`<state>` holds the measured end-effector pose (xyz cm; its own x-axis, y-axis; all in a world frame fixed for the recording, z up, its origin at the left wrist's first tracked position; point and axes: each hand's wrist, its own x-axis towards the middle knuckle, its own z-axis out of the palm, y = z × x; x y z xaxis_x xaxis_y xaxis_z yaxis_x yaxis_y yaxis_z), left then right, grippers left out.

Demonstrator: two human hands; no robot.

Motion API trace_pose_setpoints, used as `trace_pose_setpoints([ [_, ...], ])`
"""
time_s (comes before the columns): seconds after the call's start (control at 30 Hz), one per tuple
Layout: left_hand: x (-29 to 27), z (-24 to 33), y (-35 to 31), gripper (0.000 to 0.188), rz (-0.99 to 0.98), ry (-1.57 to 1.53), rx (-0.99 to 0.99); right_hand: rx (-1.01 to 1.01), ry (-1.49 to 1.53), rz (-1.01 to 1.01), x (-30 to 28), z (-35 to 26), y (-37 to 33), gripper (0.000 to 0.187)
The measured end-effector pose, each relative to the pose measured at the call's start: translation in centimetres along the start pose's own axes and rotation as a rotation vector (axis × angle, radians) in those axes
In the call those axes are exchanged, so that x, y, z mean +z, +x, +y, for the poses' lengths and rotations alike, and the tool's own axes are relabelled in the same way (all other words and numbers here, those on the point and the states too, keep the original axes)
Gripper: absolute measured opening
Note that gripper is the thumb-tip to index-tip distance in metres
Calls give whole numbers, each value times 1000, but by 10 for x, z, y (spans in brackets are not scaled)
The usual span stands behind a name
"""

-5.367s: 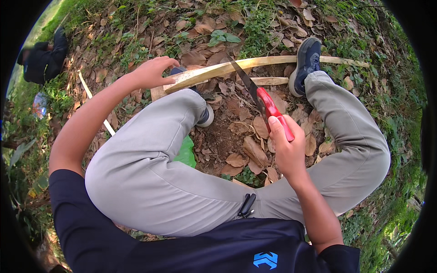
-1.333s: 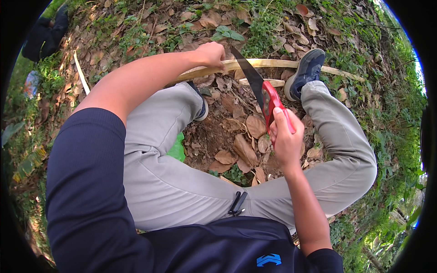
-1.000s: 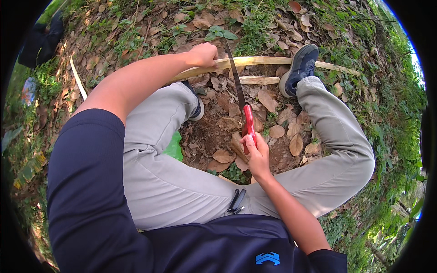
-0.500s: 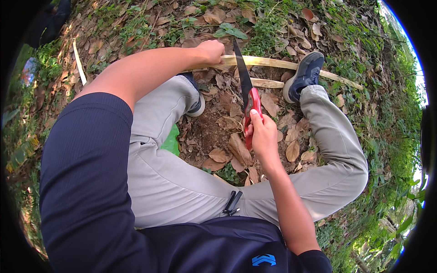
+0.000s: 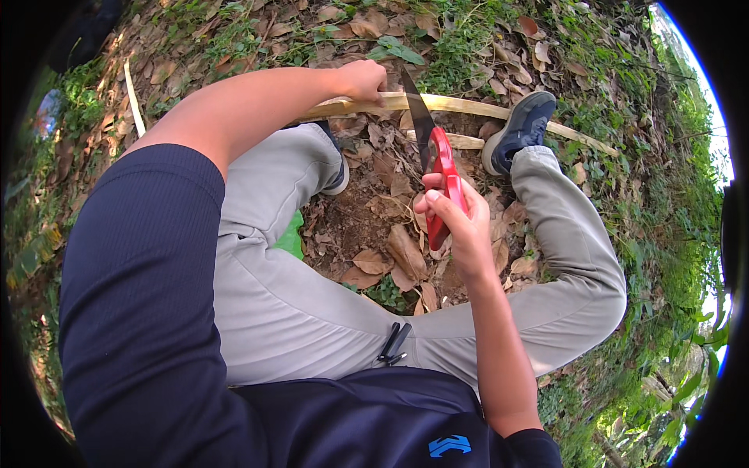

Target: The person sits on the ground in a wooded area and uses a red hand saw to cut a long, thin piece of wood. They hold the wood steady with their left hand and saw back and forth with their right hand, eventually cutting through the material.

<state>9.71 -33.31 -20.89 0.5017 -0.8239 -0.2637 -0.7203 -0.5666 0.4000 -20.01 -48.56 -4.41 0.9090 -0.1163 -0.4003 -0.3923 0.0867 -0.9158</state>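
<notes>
My left hand [image 5: 363, 81] is closed around a long pale strip of split wood or bamboo [image 5: 460, 106], which lies crosswise in front of me and passes by my right shoe. In my right hand [image 5: 462, 220] is a pruning saw [image 5: 441, 156] with a red handle and a dark blade. Its blade slants up and left across the strip, just right of my left hand. Whether the teeth touch the strip cannot be made out. The fingers around the red handle look loose, with some stretched past its left side. A shorter pale piece [image 5: 465, 142] lies below the strip.
My shoes [image 5: 524, 129] stand on ground with dry leaves [image 5: 406, 251], soil and green plants. Something bright green [image 5: 292, 235] shows beside my left thigh. At the far left lies another thin pale strip [image 5: 134, 97]. A dark shape [image 5: 82, 39] is at the upper left.
My right hand has shifted its grip on the saw handle, its fingers looser and the handle turned slightly. The blade has moved little across the strip. My left hand keeps its place.
</notes>
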Motion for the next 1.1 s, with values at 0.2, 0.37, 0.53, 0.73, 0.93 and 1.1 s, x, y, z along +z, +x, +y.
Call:
trace_pose_setpoints([
  [0.2, -5, 2, -1, 35, -24, -6, -16, -100, 66, 183, 7, -10, 19, 26],
  [0.37, -6, 5, -2, 37, -31, -31, -51, -97, -84, 256, 4, -6, 14, 31],
  [0.53, -5, 10, -6, 37, -33, 16, -29, -186, -342, 360, 20, 36, -24, 26],
  [0.73, -4, 9, -8, 33, -9, 46, -26, -144, -261, 361, 25, 0, -10, 31],
  [0.93, -2, -1, -2, 33, -26, 1, -28, -71, -159, 305, 6, -42, 14, 32],
  [1.1, -7, 7, -6, 33, -28, -2, 3, -79, -162, 367, 9, -6, -15, 27],
])
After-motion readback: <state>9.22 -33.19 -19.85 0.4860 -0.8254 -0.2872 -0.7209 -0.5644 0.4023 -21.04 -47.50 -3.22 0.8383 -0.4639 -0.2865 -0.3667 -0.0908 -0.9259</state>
